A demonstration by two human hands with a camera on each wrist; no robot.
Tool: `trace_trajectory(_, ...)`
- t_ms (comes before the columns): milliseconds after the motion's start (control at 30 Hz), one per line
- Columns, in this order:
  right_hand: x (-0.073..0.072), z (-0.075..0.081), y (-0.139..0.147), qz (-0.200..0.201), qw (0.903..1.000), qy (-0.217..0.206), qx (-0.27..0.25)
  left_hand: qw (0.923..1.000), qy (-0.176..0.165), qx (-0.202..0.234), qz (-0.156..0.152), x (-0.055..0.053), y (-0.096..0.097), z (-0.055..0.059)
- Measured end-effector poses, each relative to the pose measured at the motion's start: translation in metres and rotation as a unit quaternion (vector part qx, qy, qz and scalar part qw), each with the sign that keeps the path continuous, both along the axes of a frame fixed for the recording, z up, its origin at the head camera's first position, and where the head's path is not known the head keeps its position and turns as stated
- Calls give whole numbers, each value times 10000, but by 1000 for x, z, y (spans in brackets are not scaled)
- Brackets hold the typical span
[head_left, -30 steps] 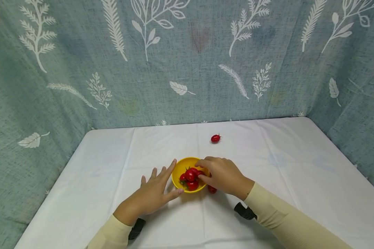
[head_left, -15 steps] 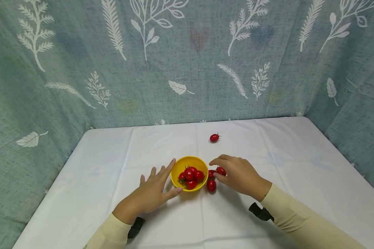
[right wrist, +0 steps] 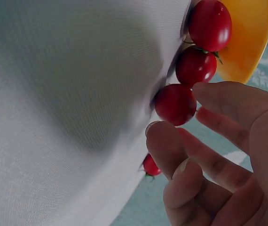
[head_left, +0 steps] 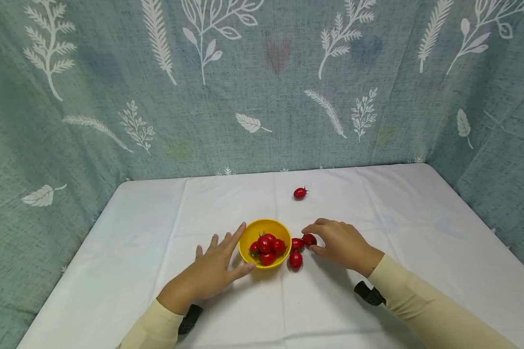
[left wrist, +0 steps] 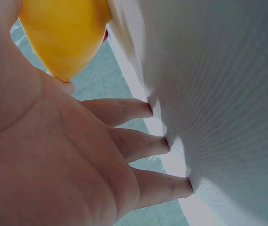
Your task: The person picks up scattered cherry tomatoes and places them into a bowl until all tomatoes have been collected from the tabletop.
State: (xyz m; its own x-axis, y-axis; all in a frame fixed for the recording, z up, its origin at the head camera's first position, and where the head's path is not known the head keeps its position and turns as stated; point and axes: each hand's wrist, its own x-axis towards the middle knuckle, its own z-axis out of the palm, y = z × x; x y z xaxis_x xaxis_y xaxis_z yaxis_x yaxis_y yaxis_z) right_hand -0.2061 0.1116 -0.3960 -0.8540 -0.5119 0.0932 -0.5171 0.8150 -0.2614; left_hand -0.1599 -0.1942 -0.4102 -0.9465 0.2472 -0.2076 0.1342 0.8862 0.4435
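My left hand (head_left: 209,271) is spread beside the yellow bowl (head_left: 248,236), forefinger and thumb along its rim. In the left wrist view, its other fingertips rest on the white cloth. Several red cherry tomatoes (head_left: 265,244) with green stems lie piled in the bowl. To the bowl's right, my right hand (head_left: 342,245) has its thumb and forefinger curled round a cherry tomato (right wrist: 175,104), fingertips at its sides. Two more cherry tomatoes lie between that one and the bowl: one close beside it (head_left: 297,244) and one nearer me (head_left: 295,260).
A single cherry tomato (head_left: 300,193) lies farther back on the white tablecloth (head_left: 157,208). A grey-green curtain (head_left: 262,106) with white leaf prints hangs behind the table and at both sides. Black wrist bands (head_left: 368,293) sit below the hands.
My right hand has left the bowl, where a cherry tomato now lies uncovered, and moved right to the tomato farthest from the bowl. The left hand stays at the rim.
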Motion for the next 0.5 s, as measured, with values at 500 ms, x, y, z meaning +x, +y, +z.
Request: trace_trajectory(500, -4, -4, -4, 16, 9998, -134, 144, 10000, -27, -38, 23, -2, 0, 0)
